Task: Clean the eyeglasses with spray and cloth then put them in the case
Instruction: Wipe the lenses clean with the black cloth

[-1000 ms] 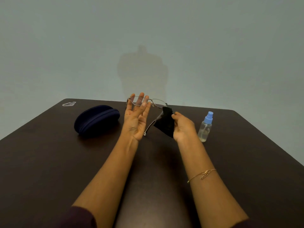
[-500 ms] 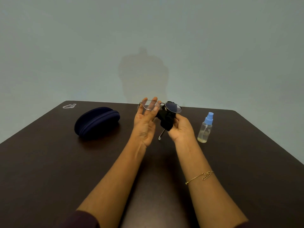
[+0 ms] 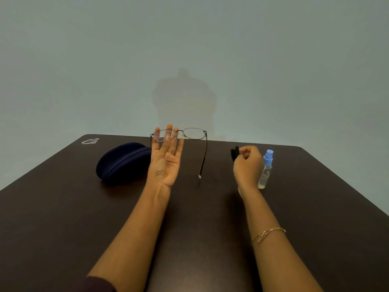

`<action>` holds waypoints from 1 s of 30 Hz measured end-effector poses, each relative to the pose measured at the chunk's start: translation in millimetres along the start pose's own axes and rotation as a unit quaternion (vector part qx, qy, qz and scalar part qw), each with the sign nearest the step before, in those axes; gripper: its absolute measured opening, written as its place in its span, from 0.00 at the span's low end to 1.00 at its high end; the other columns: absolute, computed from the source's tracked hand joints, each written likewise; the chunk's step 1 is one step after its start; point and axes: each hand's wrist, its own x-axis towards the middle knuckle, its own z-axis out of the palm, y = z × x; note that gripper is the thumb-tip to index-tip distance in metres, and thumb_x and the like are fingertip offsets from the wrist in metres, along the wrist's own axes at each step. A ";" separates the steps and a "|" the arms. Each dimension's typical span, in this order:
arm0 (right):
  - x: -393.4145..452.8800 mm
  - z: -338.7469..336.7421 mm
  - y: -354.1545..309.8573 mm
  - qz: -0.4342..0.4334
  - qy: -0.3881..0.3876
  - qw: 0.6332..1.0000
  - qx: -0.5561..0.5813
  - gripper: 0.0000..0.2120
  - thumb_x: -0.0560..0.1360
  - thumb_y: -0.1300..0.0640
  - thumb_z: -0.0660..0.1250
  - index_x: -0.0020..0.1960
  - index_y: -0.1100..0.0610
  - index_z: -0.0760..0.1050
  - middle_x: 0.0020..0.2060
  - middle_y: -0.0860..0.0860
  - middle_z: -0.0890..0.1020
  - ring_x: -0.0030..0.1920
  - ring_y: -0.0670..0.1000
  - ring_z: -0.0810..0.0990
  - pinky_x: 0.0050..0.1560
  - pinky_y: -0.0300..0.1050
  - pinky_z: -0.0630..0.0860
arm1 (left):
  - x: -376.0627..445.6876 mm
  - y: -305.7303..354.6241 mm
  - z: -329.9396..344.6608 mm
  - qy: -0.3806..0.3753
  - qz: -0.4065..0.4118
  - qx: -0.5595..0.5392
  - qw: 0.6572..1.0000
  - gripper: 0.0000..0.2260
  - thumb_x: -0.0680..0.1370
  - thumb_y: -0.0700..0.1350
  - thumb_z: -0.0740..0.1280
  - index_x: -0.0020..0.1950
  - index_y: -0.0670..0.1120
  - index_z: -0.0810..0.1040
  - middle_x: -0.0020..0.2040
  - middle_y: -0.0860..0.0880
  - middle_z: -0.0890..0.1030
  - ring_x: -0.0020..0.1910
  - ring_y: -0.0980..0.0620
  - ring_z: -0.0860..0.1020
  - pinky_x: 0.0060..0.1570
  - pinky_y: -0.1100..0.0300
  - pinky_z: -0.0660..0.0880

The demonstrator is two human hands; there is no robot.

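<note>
From the head camera, the left hand (image 3: pixel 165 163) is raised palm-up above the dark bench (image 3: pixel 63 218), its fingers straight and spread, with the eyeglasses (image 3: pixel 185 135) perched at the fingertips; how exactly they are gripped there cannot be made out, though the near lens sits against the fingertips. The glasses are in the air over the far middle of the bench, lenses facing away toward the wall, the front bar running left to right and one open temple arm reaching down and back toward the person. Held up like this, the lenses are probably being checked against the pale wall. The right hand (image 3: pixel 247 163) is off to the right, well apart from the glasses, fingers curled round the black cloth (image 3: pixel 234 153), bunched up. Just beside it stands the spray bottle (image 3: pixel 266 169), upright with its blue cap on. The dark blue case (image 3: pixel 124 162) lies zipped shut left of the left hand, so it likely needs opening before the glasses go in.
</note>
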 end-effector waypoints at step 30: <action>-6.6 -1.9 -26.6 -0.381 -0.157 0.901 -0.138 0.27 0.66 0.54 0.74 0.63 0.58 0.73 0.56 0.53 0.81 0.58 0.53 0.74 0.57 0.47 0.71 | -4.1 3.0 -1.6 -0.092 -0.125 0.155 0.976 0.36 0.57 0.53 0.79 0.62 0.45 0.73 0.58 0.46 0.81 0.58 0.47 0.78 0.54 0.55 0.77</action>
